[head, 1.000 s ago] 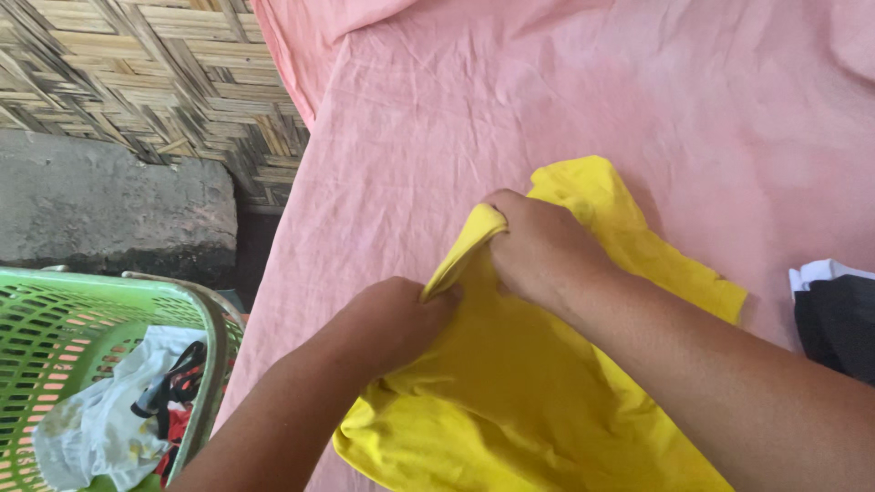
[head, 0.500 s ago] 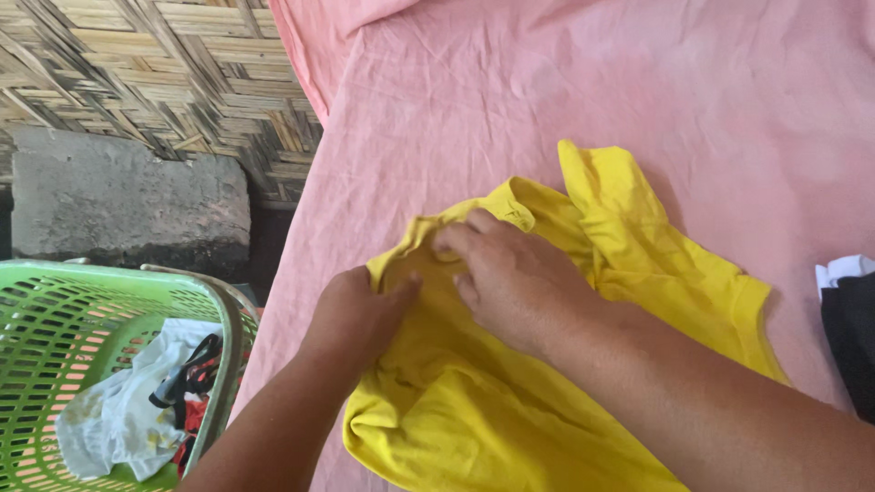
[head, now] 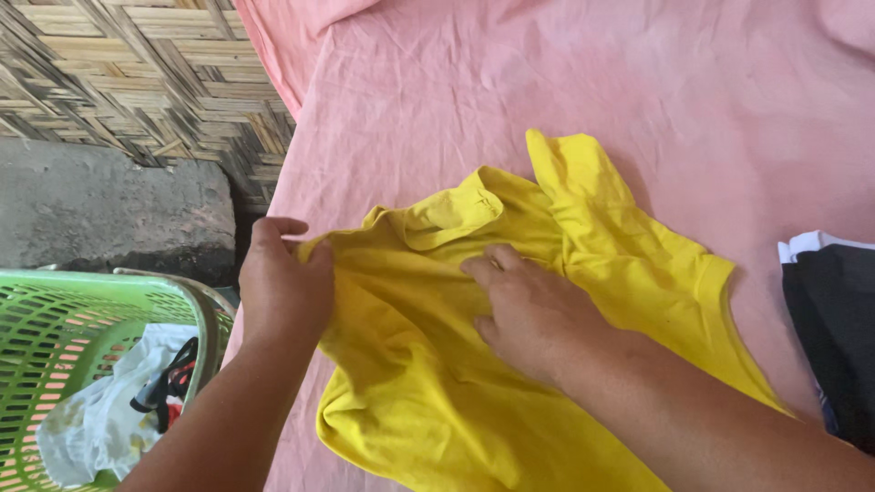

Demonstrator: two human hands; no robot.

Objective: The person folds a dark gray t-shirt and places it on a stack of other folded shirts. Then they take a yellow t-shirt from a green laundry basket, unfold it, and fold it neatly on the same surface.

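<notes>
Yellow shirt (head: 583, 319) lies rumpled on the pink sheet (head: 565, 91), close to the sheet's left edge. Left hand (head: 283, 287) at that edge, fingers closed, pinching the shirt's left hem. Right hand (head: 529, 310) lies flat on the middle of the shirt, fingers spread slightly, pressing the cloth down. Dark folded clothes (head: 834, 328) at the sheet's right edge, just beside the shirt, not touching it. Green basket (head: 64, 319) below the left edge, holding white and dark laundry. Woven wall (head: 137, 82) behind, grey block (head: 109, 210) beneath it.
</notes>
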